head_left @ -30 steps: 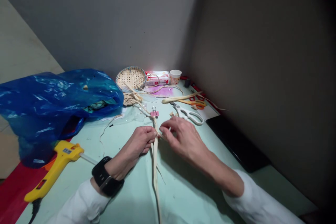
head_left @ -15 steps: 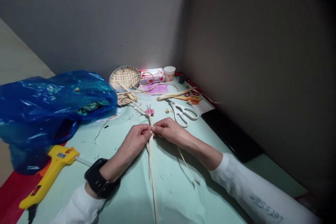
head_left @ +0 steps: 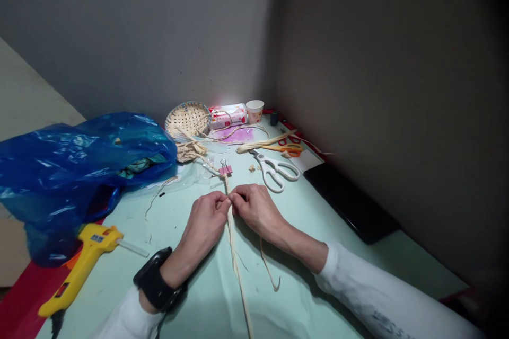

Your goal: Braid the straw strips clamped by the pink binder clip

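Note:
A pale plaited fibre braid (head_left: 226, 184) runs from a pink binder clip (head_left: 225, 170) toward me, its loose strands (head_left: 238, 270) trailing down over the table. My left hand (head_left: 207, 217) pinches the braid from the left, thumb and forefinger closed. From the other side my right hand (head_left: 254, 209) pinches it too, and the fingertips of both hands meet. A thinner strand (head_left: 267, 265) hangs out below my right hand. The exact grip on each strand is hidden by the fingers.
White scissors (head_left: 274, 169) lie right of the clip, near orange scissors (head_left: 292, 148) and a fibre bundle (head_left: 262, 143). A woven basket (head_left: 188, 118) and paper cup (head_left: 255, 110) stand behind. At left are a blue plastic bag (head_left: 87, 164) and yellow glue gun (head_left: 79, 270); a black flat object (head_left: 345, 201) lies right.
Both hands stay pinched at the braid and have shifted only slightly. The trailing strands have swung to the right at their lower end, and the thin strand under my right hand has moved left.

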### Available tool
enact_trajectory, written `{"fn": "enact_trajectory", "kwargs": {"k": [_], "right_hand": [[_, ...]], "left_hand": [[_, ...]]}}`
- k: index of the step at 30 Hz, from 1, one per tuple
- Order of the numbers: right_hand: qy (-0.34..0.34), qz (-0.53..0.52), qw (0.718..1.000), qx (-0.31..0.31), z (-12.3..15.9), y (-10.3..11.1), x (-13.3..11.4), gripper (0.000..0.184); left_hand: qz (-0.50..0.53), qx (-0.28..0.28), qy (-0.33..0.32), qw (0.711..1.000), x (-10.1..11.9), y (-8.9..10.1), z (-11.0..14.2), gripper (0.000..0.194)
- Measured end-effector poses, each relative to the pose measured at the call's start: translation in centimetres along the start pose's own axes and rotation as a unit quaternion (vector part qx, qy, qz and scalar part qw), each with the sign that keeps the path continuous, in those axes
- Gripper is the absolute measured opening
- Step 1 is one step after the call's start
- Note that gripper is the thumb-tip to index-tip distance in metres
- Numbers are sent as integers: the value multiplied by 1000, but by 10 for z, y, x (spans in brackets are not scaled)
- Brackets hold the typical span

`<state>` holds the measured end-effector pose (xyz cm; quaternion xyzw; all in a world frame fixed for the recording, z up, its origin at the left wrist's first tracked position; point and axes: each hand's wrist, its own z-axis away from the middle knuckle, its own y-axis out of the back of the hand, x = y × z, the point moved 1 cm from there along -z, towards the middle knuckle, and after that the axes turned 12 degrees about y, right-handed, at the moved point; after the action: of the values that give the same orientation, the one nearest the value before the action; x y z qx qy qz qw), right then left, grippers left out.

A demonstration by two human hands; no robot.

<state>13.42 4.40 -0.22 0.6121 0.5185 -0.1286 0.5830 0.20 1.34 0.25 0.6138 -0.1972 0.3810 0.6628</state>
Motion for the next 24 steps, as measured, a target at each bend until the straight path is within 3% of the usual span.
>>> {"fn": "enact_trajectory", "kwargs": {"k": [4, 10, 14, 16, 18, 22, 23, 24], "right_hand": [[4, -6, 1000, 4, 1, -2, 3, 28], [-26, -120, 992, 11, 0, -4, 12, 28], [-92, -272, 958, 1, -2, -1, 11, 23], [-116, -325, 939, 3, -3, 1, 10, 22], [-121, -327, 937, 10, -4, 3, 10, 21], [-119, -313, 942, 16, -5, 3, 13, 20], [-117, -313, 942, 17, -5, 3, 13, 20], [-116, -315, 942, 16, -5, 3, 14, 21]], "left_hand": [[-97, 40, -39, 994, 4, 4, 9, 22], [-198, 71, -60, 976, 4, -2, 31, 18], [-211, 48, -94, 972, 6, -19, 43, 16], [-208, 23, -106, 972, 10, -24, 45, 16], [-194, 15, -118, 974, 14, -21, 44, 14], [-92, 116, -85, 985, 18, 5, 27, 22], [-53, 104, -59, 991, 17, 10, 20, 19], [1, 54, -23, 998, 16, 13, 14, 17]]}}
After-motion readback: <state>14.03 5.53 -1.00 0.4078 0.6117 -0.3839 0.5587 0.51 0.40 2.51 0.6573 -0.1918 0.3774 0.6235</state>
